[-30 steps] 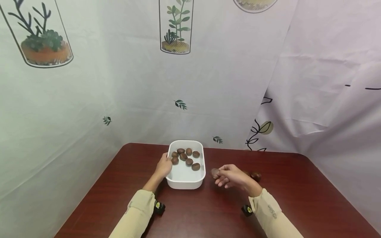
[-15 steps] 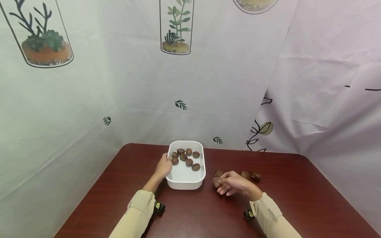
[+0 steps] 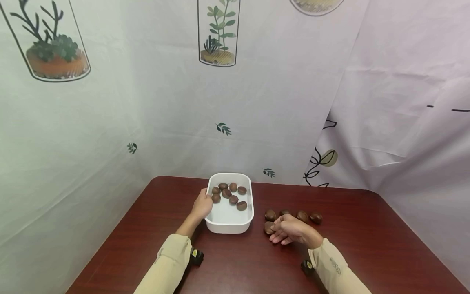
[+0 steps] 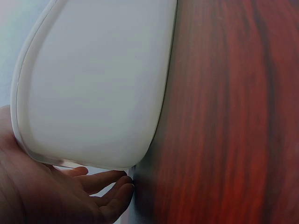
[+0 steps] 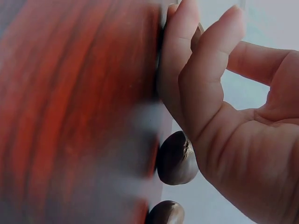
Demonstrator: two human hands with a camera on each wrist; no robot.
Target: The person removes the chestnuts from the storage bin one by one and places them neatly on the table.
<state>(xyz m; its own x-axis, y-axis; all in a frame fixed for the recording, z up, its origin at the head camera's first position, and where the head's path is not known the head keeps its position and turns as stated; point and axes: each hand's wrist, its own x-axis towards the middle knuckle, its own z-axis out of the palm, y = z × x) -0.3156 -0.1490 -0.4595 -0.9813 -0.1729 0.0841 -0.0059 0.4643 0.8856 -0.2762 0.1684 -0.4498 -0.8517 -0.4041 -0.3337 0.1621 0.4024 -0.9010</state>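
The left hand (image 3: 201, 205) rests against the left wall of the white tray (image 3: 229, 222), fingers straight along its side, and seven chestnuts (image 3: 231, 194) lie inside the tray. The right hand (image 3: 290, 229) lies low on the table (image 3: 367, 245) with fingers loosely curled, touching one chestnut (image 3: 268, 228) at its fingertips; whether it grips it I cannot tell. Four more nuts (image 3: 296, 215) lie in a row just behind this hand.

Head view: from above, facing forward and down over the tabletop (image 3: 235, 261) toward the curtain.
Left wrist view: very close beside the white tray (image 4: 93, 84).
Right wrist view: close, low over the tabletop.
Shared: tabletop, tray.
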